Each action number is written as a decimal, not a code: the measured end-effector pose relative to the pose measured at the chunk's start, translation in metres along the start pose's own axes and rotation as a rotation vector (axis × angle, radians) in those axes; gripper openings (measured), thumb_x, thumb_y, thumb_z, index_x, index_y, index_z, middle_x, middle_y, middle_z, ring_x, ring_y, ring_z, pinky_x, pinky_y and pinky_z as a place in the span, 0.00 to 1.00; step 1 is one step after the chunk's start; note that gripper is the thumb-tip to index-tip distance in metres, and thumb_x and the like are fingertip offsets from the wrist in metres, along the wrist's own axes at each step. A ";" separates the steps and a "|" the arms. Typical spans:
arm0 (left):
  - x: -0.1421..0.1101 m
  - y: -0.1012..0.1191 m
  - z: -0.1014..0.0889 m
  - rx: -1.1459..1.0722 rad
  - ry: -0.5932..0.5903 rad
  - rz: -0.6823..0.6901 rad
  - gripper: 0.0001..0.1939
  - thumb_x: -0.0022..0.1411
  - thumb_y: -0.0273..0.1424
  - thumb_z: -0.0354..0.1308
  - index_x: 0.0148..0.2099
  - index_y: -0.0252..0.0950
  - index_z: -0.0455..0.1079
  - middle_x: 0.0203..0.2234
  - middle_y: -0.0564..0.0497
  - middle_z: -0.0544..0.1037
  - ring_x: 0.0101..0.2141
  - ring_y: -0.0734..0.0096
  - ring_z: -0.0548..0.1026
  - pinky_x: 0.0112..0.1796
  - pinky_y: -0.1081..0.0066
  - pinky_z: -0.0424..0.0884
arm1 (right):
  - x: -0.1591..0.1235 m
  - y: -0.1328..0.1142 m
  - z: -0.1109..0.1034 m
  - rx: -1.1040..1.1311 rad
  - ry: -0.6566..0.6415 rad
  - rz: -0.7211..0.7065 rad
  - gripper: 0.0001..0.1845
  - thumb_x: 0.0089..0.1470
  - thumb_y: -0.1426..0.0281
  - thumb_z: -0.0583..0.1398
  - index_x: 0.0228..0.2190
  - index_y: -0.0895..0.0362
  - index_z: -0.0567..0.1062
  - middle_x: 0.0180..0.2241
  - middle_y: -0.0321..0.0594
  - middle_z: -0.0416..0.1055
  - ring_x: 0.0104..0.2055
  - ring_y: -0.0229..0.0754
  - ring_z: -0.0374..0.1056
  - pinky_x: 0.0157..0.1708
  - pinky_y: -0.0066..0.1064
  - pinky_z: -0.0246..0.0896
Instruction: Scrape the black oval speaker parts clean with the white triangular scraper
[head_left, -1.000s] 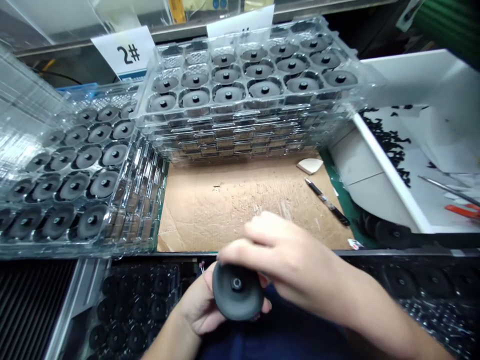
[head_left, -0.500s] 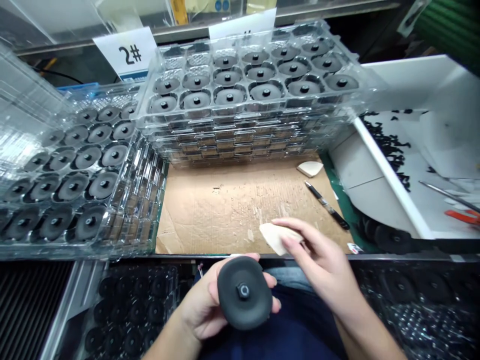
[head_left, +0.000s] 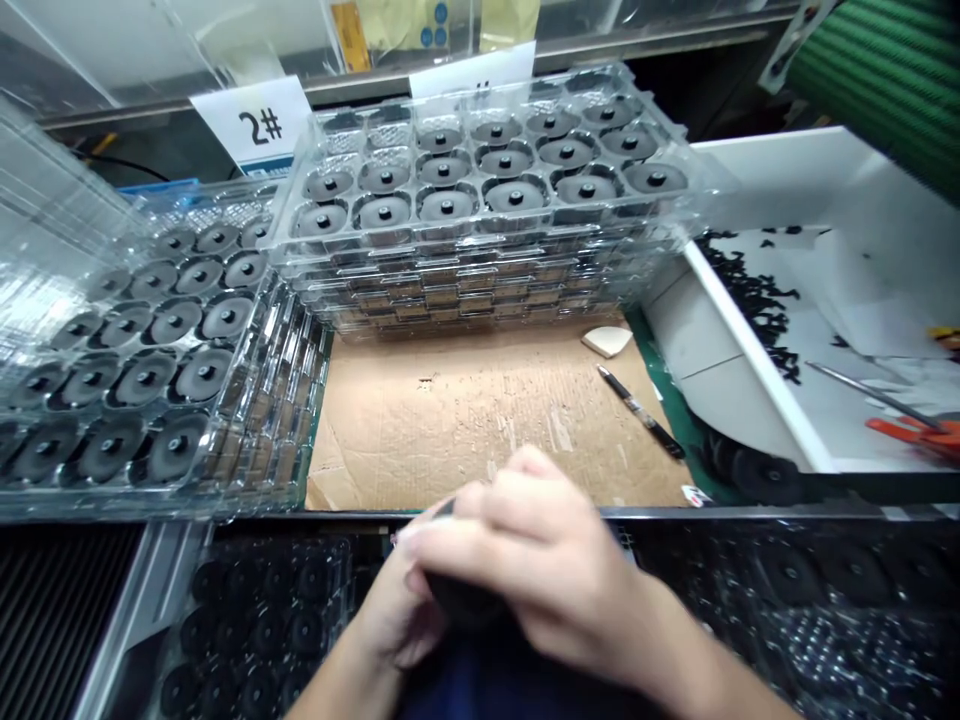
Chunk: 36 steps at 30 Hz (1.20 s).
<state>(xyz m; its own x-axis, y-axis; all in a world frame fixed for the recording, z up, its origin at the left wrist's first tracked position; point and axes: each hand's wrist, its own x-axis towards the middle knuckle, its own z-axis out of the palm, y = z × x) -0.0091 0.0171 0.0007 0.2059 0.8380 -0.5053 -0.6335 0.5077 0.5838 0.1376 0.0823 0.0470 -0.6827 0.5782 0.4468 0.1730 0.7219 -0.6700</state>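
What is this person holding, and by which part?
The left hand holds a dark piece by its left edge; the right hand covers its upper part, and whether that hand grips anything is hidden.

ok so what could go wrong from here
The black part could slip and drop: it sits between the left hand and right hand, on the person's side of the cardboard and not over it.
The right hand covers much of the part, so a mark there might go unnoticed.
The pen lies loose on the cardboard beyond the right hand, and a careless reach might knock it.
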 end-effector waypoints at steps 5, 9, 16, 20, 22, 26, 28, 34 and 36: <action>-0.005 0.003 -0.011 -0.217 0.023 0.119 0.31 0.37 0.40 0.70 0.48 0.50 0.71 0.50 0.53 0.74 0.45 0.61 0.75 0.48 0.66 0.68 | -0.036 0.052 0.015 -0.011 0.082 0.532 0.13 0.59 0.73 0.53 0.42 0.52 0.74 0.39 0.38 0.75 0.39 0.39 0.68 0.40 0.33 0.57; -0.007 0.005 -0.016 -0.290 0.030 0.141 0.27 0.41 0.39 0.69 0.47 0.49 0.72 0.45 0.55 0.78 0.46 0.63 0.75 0.47 0.69 0.69 | -0.068 0.074 0.048 0.007 0.031 0.597 0.10 0.56 0.72 0.56 0.38 0.54 0.77 0.32 0.39 0.76 0.33 0.40 0.71 0.33 0.32 0.63; -0.004 0.001 -0.011 -0.226 0.059 0.173 0.28 0.41 0.36 0.70 0.47 0.47 0.72 0.45 0.54 0.78 0.44 0.64 0.75 0.46 0.72 0.70 | -0.025 0.019 0.027 0.006 0.323 0.571 0.12 0.59 0.71 0.54 0.43 0.55 0.73 0.37 0.40 0.74 0.28 0.36 0.68 0.24 0.26 0.62; -0.001 -0.003 -0.015 -0.218 0.056 0.244 0.22 0.48 0.35 0.66 0.48 0.46 0.72 0.44 0.53 0.78 0.45 0.66 0.74 0.47 0.71 0.69 | 0.006 -0.018 0.025 0.013 0.243 0.155 0.14 0.58 0.77 0.52 0.45 0.61 0.70 0.34 0.41 0.75 0.32 0.39 0.68 0.33 0.33 0.62; 0.000 -0.003 -0.019 -0.219 0.047 0.267 0.24 0.45 0.35 0.67 0.47 0.47 0.72 0.44 0.54 0.78 0.45 0.65 0.75 0.47 0.70 0.70 | 0.012 -0.022 0.030 0.070 0.071 0.148 0.12 0.58 0.77 0.51 0.42 0.61 0.71 0.33 0.41 0.75 0.31 0.38 0.68 0.33 0.33 0.61; 0.003 -0.004 -0.024 -0.197 0.091 0.232 0.27 0.42 0.36 0.69 0.48 0.47 0.72 0.43 0.53 0.79 0.45 0.65 0.75 0.47 0.72 0.69 | 0.019 -0.012 0.040 0.024 0.041 0.233 0.11 0.58 0.76 0.51 0.39 0.62 0.73 0.32 0.41 0.74 0.30 0.39 0.67 0.31 0.32 0.59; 0.003 -0.003 -0.025 -0.185 0.088 0.196 0.27 0.45 0.38 0.67 0.49 0.46 0.71 0.44 0.51 0.78 0.47 0.65 0.73 0.48 0.71 0.68 | 0.021 -0.008 0.042 -0.041 0.159 0.185 0.13 0.58 0.76 0.51 0.41 0.65 0.72 0.33 0.45 0.74 0.31 0.40 0.66 0.32 0.34 0.58; -0.001 0.006 -0.028 -0.183 0.075 0.175 0.28 0.38 0.35 0.71 0.45 0.46 0.73 0.43 0.55 0.79 0.43 0.67 0.76 0.45 0.74 0.70 | 0.003 -0.009 0.023 0.066 -0.070 0.243 0.11 0.58 0.77 0.51 0.39 0.59 0.71 0.31 0.38 0.73 0.30 0.36 0.65 0.31 0.28 0.58; -0.002 0.004 -0.026 -0.186 0.083 0.154 0.29 0.37 0.36 0.71 0.46 0.45 0.73 0.42 0.54 0.79 0.43 0.68 0.75 0.44 0.76 0.70 | 0.000 -0.010 0.017 -0.041 -0.032 0.351 0.11 0.58 0.77 0.51 0.39 0.59 0.72 0.28 0.38 0.71 0.27 0.37 0.63 0.30 0.29 0.55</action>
<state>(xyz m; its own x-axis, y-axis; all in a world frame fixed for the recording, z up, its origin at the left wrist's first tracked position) -0.0315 0.0120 -0.0129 0.0391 0.8793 -0.4747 -0.7804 0.3235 0.5351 0.1235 0.0681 0.0438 -0.5983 0.7821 0.1743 0.4287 0.4962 -0.7549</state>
